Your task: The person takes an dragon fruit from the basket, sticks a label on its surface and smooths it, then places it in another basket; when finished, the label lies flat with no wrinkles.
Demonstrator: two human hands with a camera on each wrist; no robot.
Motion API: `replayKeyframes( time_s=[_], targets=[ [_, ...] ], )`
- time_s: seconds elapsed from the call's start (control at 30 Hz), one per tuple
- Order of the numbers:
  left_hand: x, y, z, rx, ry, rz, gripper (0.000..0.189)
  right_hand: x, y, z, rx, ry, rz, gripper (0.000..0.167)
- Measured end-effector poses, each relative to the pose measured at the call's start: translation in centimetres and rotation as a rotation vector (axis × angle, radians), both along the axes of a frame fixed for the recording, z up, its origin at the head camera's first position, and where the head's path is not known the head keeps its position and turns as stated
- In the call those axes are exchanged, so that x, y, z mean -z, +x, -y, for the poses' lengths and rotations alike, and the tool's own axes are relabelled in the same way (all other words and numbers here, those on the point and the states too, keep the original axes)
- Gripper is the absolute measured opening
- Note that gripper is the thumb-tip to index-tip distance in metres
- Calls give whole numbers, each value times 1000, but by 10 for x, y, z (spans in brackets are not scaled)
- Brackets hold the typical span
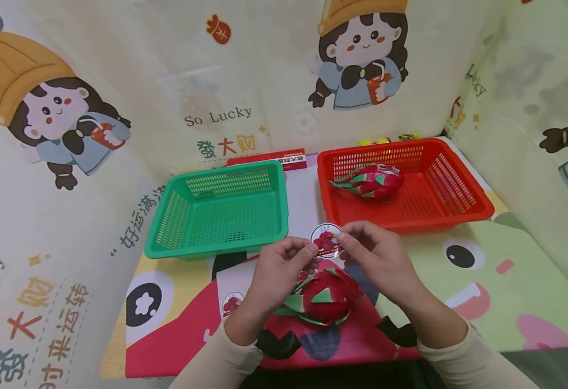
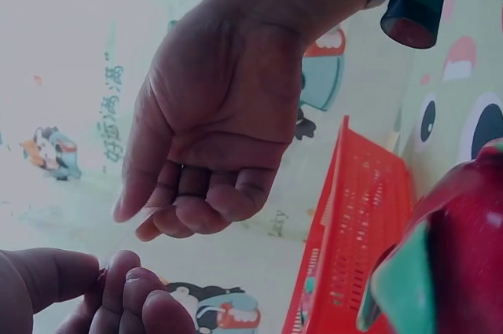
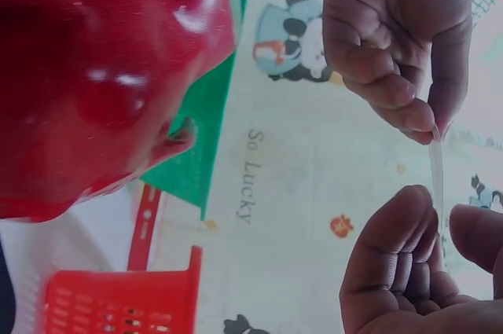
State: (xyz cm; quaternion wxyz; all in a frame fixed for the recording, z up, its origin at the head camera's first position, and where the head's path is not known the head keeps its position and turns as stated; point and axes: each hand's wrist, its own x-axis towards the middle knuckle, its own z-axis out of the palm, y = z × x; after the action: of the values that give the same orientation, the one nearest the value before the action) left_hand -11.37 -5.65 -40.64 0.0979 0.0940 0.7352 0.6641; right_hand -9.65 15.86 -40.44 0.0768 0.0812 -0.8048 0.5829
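Note:
A round sticker (image 1: 326,239) with a picture of red fruit is held up between both hands in the head view. My left hand (image 1: 284,270) pinches its left edge between thumb and fingers. The right hand (image 1: 380,258) holds the opposite edge with thumb and fingertips. Edge-on, the sticker (image 3: 438,177) shows as a thin pale strip in the right wrist view. Just below the hands, a red dragon fruit (image 1: 330,296) with green-tipped scales lies on the table. A sheet with another round sticker (image 1: 232,302) lies partly hidden behind the left forearm.
A green basket (image 1: 216,250) stands at the back left. In the red basket (image 1: 449,219) at the back right lies another dragon fruit (image 1: 376,182) bearing a label. A red and white box (image 1: 291,159) lies behind the baskets. Patterned cloth walls (image 1: 264,70) enclose the table.

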Motion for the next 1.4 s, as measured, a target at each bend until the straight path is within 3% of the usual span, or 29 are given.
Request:
replayKeyframes(
  time_s=[0.33,0.67,1.03,1.17,1.4],
  targets=[
    [5,9,-15,8,-82,-20,27,8,13,-15,43,-23,57,22],
    [15,14,-27,16,-194,-66,22,27,20,-24,53,-110,201,26],
    [29,23,-37,22,-441,-163,23,54,31,-31,60,-122,362,30],
    [30,27,-41,46,-562,-207,21,67,34,-31,56,-147,376,29],
    [32,34,-49,58,-851,-438,22,82,39,-30,51,-113,339,22]
  ],
)
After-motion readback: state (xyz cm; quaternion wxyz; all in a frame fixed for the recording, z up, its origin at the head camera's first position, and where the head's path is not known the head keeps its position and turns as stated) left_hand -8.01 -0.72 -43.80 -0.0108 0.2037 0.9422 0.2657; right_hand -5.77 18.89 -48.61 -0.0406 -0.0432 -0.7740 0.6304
